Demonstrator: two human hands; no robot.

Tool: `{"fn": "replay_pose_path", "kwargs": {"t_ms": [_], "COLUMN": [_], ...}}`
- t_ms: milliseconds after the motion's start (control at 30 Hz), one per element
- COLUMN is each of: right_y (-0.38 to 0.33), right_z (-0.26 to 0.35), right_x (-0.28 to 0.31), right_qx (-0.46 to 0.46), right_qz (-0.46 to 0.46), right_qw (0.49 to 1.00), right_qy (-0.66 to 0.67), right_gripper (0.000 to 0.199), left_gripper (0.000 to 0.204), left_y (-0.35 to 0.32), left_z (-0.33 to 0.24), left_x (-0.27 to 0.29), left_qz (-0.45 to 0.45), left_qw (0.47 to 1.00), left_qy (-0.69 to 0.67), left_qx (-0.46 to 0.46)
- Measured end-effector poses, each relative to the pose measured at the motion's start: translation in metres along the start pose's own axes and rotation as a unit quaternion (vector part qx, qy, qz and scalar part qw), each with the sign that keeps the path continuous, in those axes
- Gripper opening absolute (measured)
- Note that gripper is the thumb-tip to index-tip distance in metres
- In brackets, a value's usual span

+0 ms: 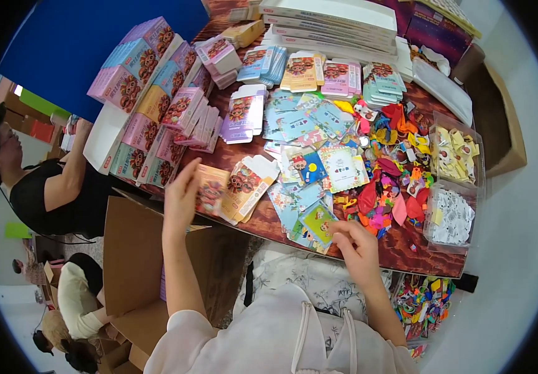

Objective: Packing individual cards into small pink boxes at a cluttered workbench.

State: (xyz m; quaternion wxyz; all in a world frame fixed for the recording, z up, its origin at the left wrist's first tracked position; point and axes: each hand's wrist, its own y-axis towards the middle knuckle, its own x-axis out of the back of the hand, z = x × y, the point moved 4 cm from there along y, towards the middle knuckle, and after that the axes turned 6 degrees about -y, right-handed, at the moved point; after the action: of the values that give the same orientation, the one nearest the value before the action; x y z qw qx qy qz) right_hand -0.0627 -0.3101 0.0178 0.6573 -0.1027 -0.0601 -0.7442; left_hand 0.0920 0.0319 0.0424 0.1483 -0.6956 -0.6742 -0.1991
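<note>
My left hand [183, 196] grips a small orange carton [211, 192] with a cartoon picture, slightly blurred, over the near edge of the table. Just right of it lie flat, unfolded orange cartons [249, 187]. With fingers bent together, my right hand [355, 248] pinches the edge of a green picture card [319, 223] at the table's front. Beneath and beyond that card, light-blue cards [290, 202] are spread in a loose pile. A blue card [306, 166] and a white-centred card [345, 169] lie farther back.
Filled cartons [141, 129] stand stacked in white trays at left. Flat cartons [304, 70] line the back. Colourful balloons and trinkets [393, 168] heap at right, beside plastic tubs [451, 215] of small packets. An open cardboard box [133, 262] stands below left. A person [57, 187] is beyond.
</note>
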Motion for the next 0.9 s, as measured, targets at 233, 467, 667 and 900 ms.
{"fn": "replay_pose_path", "kwargs": {"t_ms": [233, 467, 667, 900], "right_y": [0.001, 0.001, 0.006, 0.007], "right_z": [0.007, 0.005, 0.010, 0.038], "right_x": [-0.011, -0.014, -0.007, -0.021], "right_qx": [0.012, 0.079, 0.109, 0.187], "right_qz": [0.051, 0.029, 0.003, -0.099], "right_qw": [0.996, 0.984, 0.975, 0.956], "right_qy": [-0.070, -0.156, -0.195, -0.202], "right_gripper": [0.017, 0.017, 0.017, 0.027], "left_gripper": [0.052, 0.098, 0.102, 0.094], "left_y": [-0.007, -0.038, -0.037, -0.064], "left_z": [-0.008, -0.004, -0.015, -0.079], "left_x": [-0.028, -0.090, -0.079, -0.096], "left_qz": [-0.026, 0.020, 0.014, 0.031], "left_qw": [0.942, 0.965, 0.983, 0.953], "left_qy": [0.296, 0.238, 0.173, 0.193], "left_qx": [-0.157, -0.104, -0.064, -0.230]}}
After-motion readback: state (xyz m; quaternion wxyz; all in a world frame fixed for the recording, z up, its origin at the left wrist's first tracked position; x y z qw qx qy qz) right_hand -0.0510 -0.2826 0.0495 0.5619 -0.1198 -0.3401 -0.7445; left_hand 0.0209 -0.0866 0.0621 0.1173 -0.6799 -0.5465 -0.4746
